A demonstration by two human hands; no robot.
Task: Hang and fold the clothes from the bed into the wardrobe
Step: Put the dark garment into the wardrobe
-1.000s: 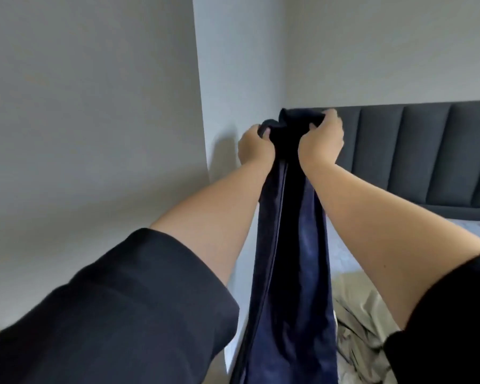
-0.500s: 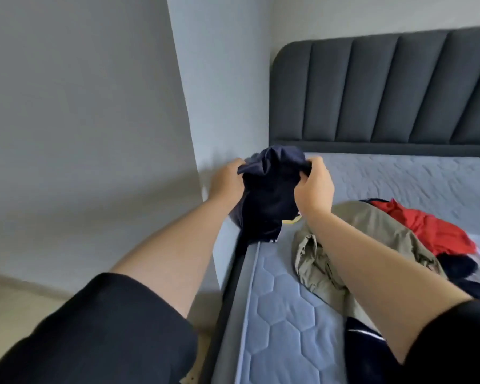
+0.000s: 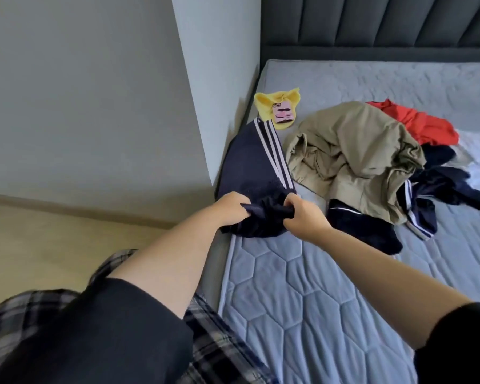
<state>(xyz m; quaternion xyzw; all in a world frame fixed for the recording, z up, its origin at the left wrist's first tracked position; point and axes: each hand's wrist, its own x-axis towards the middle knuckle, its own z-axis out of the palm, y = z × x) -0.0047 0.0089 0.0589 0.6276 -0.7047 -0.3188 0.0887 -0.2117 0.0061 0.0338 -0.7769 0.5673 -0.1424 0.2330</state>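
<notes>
The bed fills the right side of your view, its quilted grey mattress bare in front of you and a dark padded headboard at the far end. No wardrobe shows here.

Toward the middle lies the heap of clothes: a khaki garment on top, a red piece behind it, dark striped items and something white at the right.

Nearer the left edge is the navy striped garment, spread flat on the mattress with its far end pointing to the headboard. Beyond it a yellow cloth carries a pink phone.

Your left hand and right hand each pinch a bunch of the garment's near end; both grips are closed on fabric, close together.

The likely trouble is the edge. The garment lies along the mattress side, so a pull to the left may drag it off onto the floor. With both grips so near each other, the cloth between them is wadded, and a fold made from there would probably come out crooked. Sweeping the far end forward could also nudge the phone.
</notes>
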